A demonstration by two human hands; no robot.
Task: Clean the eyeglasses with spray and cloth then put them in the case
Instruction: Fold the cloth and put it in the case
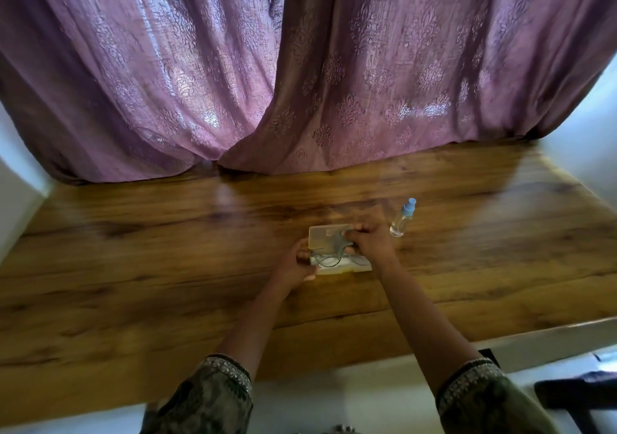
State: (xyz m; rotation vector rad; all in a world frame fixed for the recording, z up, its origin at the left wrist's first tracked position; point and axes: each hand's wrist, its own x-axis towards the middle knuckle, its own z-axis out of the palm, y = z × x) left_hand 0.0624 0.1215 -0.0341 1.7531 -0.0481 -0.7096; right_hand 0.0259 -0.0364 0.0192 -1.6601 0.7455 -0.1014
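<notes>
Here the glasses [329, 257] lie inside the open case [337, 250] on the table [167, 266]; left hand [295, 261] grips the case's left end; right hand [369, 238] fingers pinch the glasses; spray bottle [402, 218] stands just right.

Light source: daylight from behind the purple curtain [300, 66], brightest in patches across the upper half of the frame.
Overall level: dim and warm, with a purple cast.
Glare: pale sheen on the wooden surface [167, 233], strongest just below the curtain hem at upper centre and right.
Shadows: soft, dark folds at the left and right curtain edges.
Blur: slight softness around the hands at centre.
Distortion: wide-angle bending, with the surface edges bowed toward the corners.
</notes>
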